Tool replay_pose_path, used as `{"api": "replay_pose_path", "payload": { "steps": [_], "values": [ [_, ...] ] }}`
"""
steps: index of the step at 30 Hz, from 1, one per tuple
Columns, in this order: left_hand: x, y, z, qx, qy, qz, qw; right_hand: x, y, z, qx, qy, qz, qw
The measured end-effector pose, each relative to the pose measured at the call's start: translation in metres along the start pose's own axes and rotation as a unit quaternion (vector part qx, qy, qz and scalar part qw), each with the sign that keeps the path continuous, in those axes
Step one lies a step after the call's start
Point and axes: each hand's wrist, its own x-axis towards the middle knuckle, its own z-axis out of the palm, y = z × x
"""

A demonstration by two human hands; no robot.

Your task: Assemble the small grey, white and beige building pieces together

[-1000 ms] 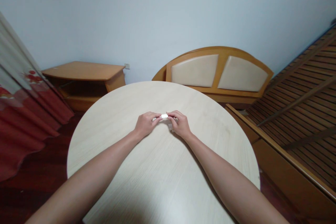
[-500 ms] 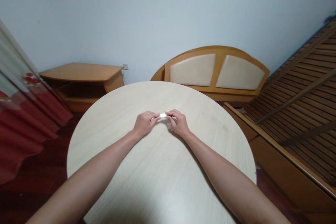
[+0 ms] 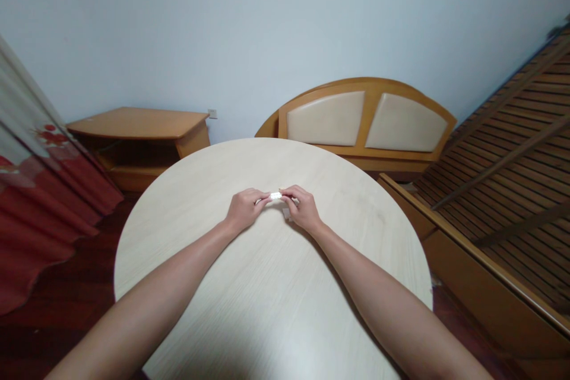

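A small, bright white piece with a bumpy-looking surface (image 3: 276, 196) is held between my two hands above the round pale wood-grain table (image 3: 267, 285). My left hand (image 3: 244, 209) pinches its left end with thumb and fingers. At the other end, my right hand (image 3: 301, 208) closes thumb and fingers on it. The piece is too small and bright for me to tell its kind. Just under my right hand, a whitish flat bit (image 3: 285, 212) shows on the table, partly hidden by the fingers.
Behind the table, a wooden cabinet (image 3: 142, 122) stands at the left and a headboard with cream panels (image 3: 327, 119) leans at the wall. Slatted bed boards (image 3: 525, 160) rise at the right, beside a wooden bed rail (image 3: 472, 243). A red and white curtain (image 3: 48, 202) hangs at the left.
Both hands keep their pinch on the white piece at nearly the same spot. Only a very slight shift of the view shows.
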Motion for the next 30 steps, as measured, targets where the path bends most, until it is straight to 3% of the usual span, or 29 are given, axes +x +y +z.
{"api": "replay_pose_path", "payload": {
  "steps": [5,9,14,20,23,30],
  "values": [
    [0.002,-0.003,-0.008,0.023,-0.009,-0.021,0.999,0.002,0.008,-0.016,-0.064,-0.036,0.028,0.997],
    [0.003,-0.009,-0.016,0.031,0.013,-0.056,0.998,0.001,0.019,-0.04,-0.108,-0.107,0.078,0.985],
    [0.003,-0.014,-0.018,0.032,0.023,-0.077,0.996,-0.002,0.026,-0.058,-0.092,-0.198,0.121,0.968],
    [0.002,-0.017,-0.017,0.029,0.021,-0.09,0.995,-0.001,0.018,-0.058,-0.054,-0.257,0.115,0.958],
    [0.001,-0.02,-0.017,0.027,0.024,-0.094,0.995,-0.001,0.016,-0.059,-0.032,-0.256,0.107,0.96],
    [0.003,-0.029,-0.023,0.028,0.041,-0.113,0.992,0.0,0.021,-0.057,-0.071,-0.156,0.1,0.98]
  ]
}}
